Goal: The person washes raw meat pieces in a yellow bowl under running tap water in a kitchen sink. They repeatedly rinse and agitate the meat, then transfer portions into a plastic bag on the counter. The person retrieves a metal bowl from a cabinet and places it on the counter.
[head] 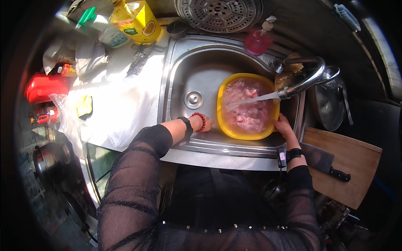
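A yellow plastic basin (220, 122) stands in the stainless-steel sink (201, 73), holding pieces of raw meat (248, 120) in pinkish water. Water runs into it from the chrome faucet (309, 77). My right hand (283, 125) is at the basin's lower right rim, thumb near the edge and its other fingers partly hidden; whether it grips is unclear. To the left of the basin, my left hand (205, 123) hangs low in the sink, apart from the rim, with a red bead bracelet on the wrist. Its fingers are partly hidden. The drain strainer (193, 99) lies just beyond it.
At right, a cleaver (320, 158) lies on a wooden cutting board (355, 166), beside a pan lid (329, 103). A pink soap bottle (258, 40) and round steamer rack (220, 12) stand behind the sink. Plastic bags (128, 116), an oil jug (138, 25) and a spray bottle (113, 36) occupy the left counter.
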Tool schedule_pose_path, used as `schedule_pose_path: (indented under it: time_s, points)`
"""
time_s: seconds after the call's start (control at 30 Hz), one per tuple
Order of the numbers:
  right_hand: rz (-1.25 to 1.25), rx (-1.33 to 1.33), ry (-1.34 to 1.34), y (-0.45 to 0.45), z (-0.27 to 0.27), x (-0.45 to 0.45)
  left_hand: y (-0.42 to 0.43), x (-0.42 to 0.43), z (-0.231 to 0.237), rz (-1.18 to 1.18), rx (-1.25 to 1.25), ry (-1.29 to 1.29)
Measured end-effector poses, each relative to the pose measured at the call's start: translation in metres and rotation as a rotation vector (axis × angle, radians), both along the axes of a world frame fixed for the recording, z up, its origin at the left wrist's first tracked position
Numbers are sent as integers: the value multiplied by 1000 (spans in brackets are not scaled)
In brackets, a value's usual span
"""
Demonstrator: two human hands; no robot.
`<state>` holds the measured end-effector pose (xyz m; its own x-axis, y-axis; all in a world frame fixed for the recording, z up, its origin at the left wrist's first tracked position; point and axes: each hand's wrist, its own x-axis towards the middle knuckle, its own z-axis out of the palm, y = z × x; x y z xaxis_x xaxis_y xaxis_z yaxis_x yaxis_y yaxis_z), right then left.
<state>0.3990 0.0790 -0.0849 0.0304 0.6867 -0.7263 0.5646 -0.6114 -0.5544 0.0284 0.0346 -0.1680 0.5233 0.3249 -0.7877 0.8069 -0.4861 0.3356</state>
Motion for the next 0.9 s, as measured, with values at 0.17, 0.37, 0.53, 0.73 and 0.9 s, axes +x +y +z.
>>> schedule_pose_path:
  time_s: [0.17, 0.37, 0.53, 0.73, 0.9]
  points:
    - [51, 6, 33, -2, 7, -10, 7, -13, -3, -262, -16, 49]
    - [77, -12, 117, -7, 8, -24, 10, -28, -19, -209, -120, 137]
    - [115, 12, 137, -11, 11, -28, 33, -44, 40, 142, -144, 8]
    - [186, 7, 108, -9, -1, -28, 41, -31, 103, 881, -182, -608]
    - [182, -64, 10, -19, -7, -35, 31, 12, 83, 984, 20, -786]
